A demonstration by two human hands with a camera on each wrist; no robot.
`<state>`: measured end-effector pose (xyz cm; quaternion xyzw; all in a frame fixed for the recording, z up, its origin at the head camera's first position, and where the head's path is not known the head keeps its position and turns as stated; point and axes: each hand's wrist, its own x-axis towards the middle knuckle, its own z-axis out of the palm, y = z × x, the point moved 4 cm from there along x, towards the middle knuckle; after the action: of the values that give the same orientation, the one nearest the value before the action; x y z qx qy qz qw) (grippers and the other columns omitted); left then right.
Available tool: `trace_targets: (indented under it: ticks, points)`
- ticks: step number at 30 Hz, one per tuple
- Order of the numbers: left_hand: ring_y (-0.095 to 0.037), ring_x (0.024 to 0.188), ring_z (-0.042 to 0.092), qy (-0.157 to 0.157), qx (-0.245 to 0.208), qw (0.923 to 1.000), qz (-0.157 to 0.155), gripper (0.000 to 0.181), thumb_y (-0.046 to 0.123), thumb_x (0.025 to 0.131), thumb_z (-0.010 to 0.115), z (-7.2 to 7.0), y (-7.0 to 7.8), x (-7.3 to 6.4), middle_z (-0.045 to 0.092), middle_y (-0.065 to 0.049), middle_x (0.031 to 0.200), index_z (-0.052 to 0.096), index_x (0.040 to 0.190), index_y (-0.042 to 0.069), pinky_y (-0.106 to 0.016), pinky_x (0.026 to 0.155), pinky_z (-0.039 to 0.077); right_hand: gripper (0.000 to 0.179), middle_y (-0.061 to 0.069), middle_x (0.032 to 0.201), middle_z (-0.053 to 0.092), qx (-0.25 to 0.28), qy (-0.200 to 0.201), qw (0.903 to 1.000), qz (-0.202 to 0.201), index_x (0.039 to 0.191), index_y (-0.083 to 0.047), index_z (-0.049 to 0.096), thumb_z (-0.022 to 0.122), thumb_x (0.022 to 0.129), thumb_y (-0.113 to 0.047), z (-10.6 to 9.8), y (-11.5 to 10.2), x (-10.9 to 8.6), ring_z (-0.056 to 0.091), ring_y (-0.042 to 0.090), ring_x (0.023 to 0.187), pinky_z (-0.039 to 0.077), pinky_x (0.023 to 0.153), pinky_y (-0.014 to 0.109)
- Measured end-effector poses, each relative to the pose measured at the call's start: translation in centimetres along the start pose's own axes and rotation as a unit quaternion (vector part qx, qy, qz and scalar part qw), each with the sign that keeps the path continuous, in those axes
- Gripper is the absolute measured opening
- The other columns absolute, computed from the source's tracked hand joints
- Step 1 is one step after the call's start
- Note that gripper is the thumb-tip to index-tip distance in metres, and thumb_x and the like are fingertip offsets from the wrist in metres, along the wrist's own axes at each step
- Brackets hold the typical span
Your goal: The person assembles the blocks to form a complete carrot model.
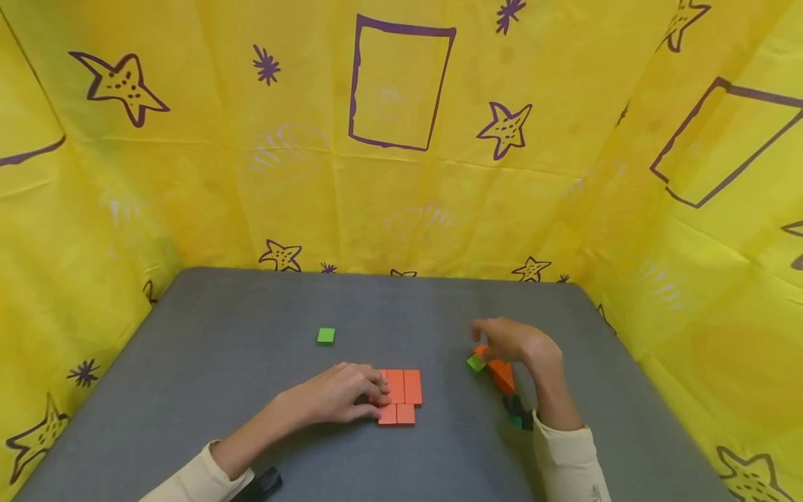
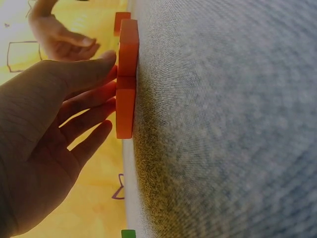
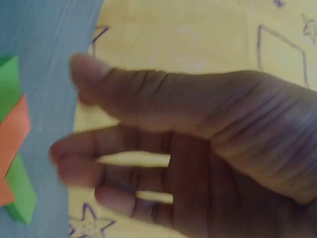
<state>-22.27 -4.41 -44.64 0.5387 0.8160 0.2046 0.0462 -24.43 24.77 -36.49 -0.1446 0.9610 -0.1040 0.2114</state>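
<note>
Flat orange blocks (image 1: 412, 388) lie side by side in two rows, forming one patch on the grey table. My left hand (image 1: 335, 396) rests against the patch's left side, thumb and fingertips right at the edge and fingers loosely spread. In the left wrist view, two orange blocks (image 2: 126, 106) stand end to end along those fingertips. On the right, my right hand (image 1: 517, 343) hovers over a small group with an orange block (image 1: 502, 377) and a green block (image 1: 476, 363), partly hidden beneath it. In the right wrist view nothing sits between its loosely bent fingers.
A single green block (image 1: 325, 337) lies farther back, left of the orange patch. Yellow cloth (image 1: 401, 195) with purple drawings surrounds the grey table (image 1: 251, 314) at the back and sides. A black device (image 1: 266, 482) shows by the left cuff.
</note>
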Motion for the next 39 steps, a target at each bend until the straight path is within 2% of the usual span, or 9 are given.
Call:
trace_targets:
  ticks: [3, 6, 9, 13, 19, 26, 33, 39]
  points:
    - [-0.010, 0.118, 0.069, 0.000, 0.001, 1.0000, 0.000, 0.022, 0.027, 0.096, 0.077, 0.1, 0.0, -0.1, 0.076, 0.004, 0.121, 0.081, 0.116, 0.018, -0.036, 0.102, 0.059, 0.016, 0.002, 0.082, 0.059, -0.017, -0.007, 0.9990, 0.040, 0.091, -0.003, 0.064, 0.079, 0.088, -0.008, 0.2, 1.3, 0.0, 0.050, 0.016, 0.070, 0.043, 0.064, 0.029]
    - [-0.009, 0.118, 0.069, 0.001, 0.001, 1.0000, 0.000, 0.022, 0.027, 0.096, 0.076, 0.1, -0.1, -0.1, 0.076, 0.004, 0.121, 0.081, 0.116, 0.018, -0.036, 0.101, 0.059, 0.027, -0.001, 0.074, 0.048, -0.035, -0.010, 0.9953, 0.089, 0.079, -0.006, 0.059, 0.083, 0.086, -0.014, 0.6, 2.2, 0.2, 0.047, 0.018, 0.070, 0.040, 0.065, 0.031]
    - [-0.009, 0.118, 0.070, 0.003, 0.000, 1.0000, 0.002, 0.022, 0.027, 0.097, 0.076, 0.2, 0.0, -0.2, 0.076, 0.004, 0.121, 0.081, 0.116, 0.018, -0.036, 0.101, 0.059, 0.031, 0.003, 0.081, 0.054, -0.027, -0.006, 0.9893, 0.144, 0.085, -0.006, 0.061, 0.087, 0.082, -0.022, 1.2, 3.0, 0.3, 0.053, 0.022, 0.077, 0.046, 0.071, 0.036]
    - [-0.009, 0.118, 0.069, 0.001, -0.004, 1.0000, -0.001, 0.022, 0.027, 0.096, 0.077, 0.3, 0.0, -0.2, 0.076, 0.005, 0.121, 0.082, 0.116, 0.019, -0.036, 0.101, 0.059, 0.037, 0.008, 0.092, 0.063, -0.028, 0.004, 0.9843, 0.174, 0.095, -0.005, 0.065, 0.090, 0.077, -0.025, 2.0, 3.6, 0.7, 0.057, 0.026, 0.083, 0.052, 0.077, 0.043]
    - [-0.009, 0.117, 0.069, 0.002, 0.001, 1.0000, -0.005, 0.022, 0.026, 0.095, 0.078, 0.0, 0.2, -0.1, 0.076, 0.004, 0.119, 0.082, 0.115, 0.018, -0.036, 0.102, 0.059, 0.035, 0.009, 0.092, 0.068, -0.060, 0.010, 0.9804, 0.187, 0.091, -0.005, 0.065, 0.092, 0.077, -0.022, 2.1, 3.2, 1.2, 0.060, 0.026, 0.082, 0.057, 0.079, 0.048]
    - [-0.009, 0.117, 0.070, 0.000, -0.004, 1.0000, -0.007, 0.022, 0.026, 0.095, 0.078, 0.1, 0.2, -0.2, 0.076, 0.004, 0.120, 0.082, 0.115, 0.017, -0.035, 0.101, 0.059, 0.030, 0.007, 0.085, 0.064, -0.076, 0.012, 0.9812, 0.177, 0.083, -0.007, 0.064, 0.090, 0.073, -0.016, 2.1, 3.0, 1.4, 0.058, 0.025, 0.077, 0.054, 0.071, 0.043]
    - [-0.009, 0.118, 0.069, -0.003, -0.008, 0.9998, -0.016, 0.023, 0.025, 0.095, 0.078, 0.2, 0.1, -0.1, 0.076, 0.005, 0.120, 0.082, 0.116, 0.018, -0.036, 0.102, 0.059, 0.029, 0.009, 0.085, 0.066, -0.088, 0.017, 0.9796, 0.180, 0.081, -0.006, 0.066, 0.091, 0.071, -0.016, 2.1, 2.9, 1.6, 0.060, 0.025, 0.078, 0.057, 0.073, 0.048]
    - [-0.010, 0.119, 0.069, -0.001, -0.005, 0.9999, -0.012, 0.022, 0.024, 0.095, 0.078, 0.1, 0.2, -0.1, 0.077, 0.004, 0.120, 0.082, 0.116, 0.018, -0.037, 0.102, 0.058, 0.027, 0.006, 0.083, 0.063, -0.087, 0.015, 0.9802, 0.177, 0.079, -0.007, 0.065, 0.091, 0.072, -0.013, 2.2, 2.7, 1.7, 0.055, 0.023, 0.075, 0.053, 0.069, 0.044]
